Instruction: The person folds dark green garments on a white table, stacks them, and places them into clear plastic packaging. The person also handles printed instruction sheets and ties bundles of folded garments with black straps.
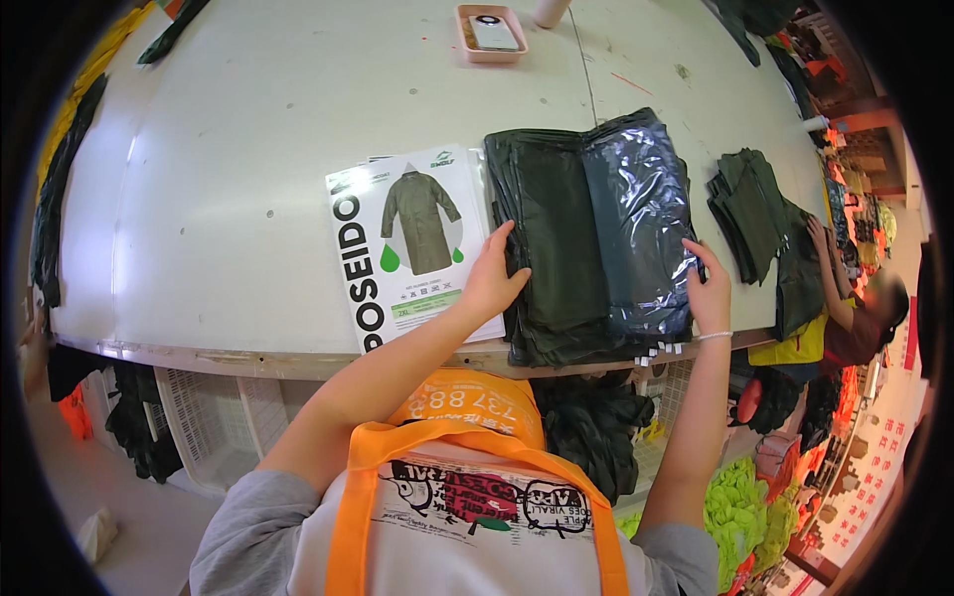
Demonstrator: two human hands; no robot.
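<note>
A thick stack of folded dark green garments point(547, 248) lies before me at the table's near edge. Its right half is covered by shiny clear plastic point(641, 223). My left hand point(494, 273) grips the stack's left side, thumb on top and some fingertips hidden. On the opposite side, my right hand point(709, 288) holds the plastic-covered edge with bent fingers. Beside the stack, under my left forearm, is a pile of white printed sheets point(422, 233) picturing a long green raincoat.
A pink tray point(494, 55) holding a phone stands at the far side of the pale table point(229, 129). More dark green garments point(750, 204) lie to the right, where a co-worker's hands point(827, 263) touch them. White plastic baskets point(214, 417) sit under the table.
</note>
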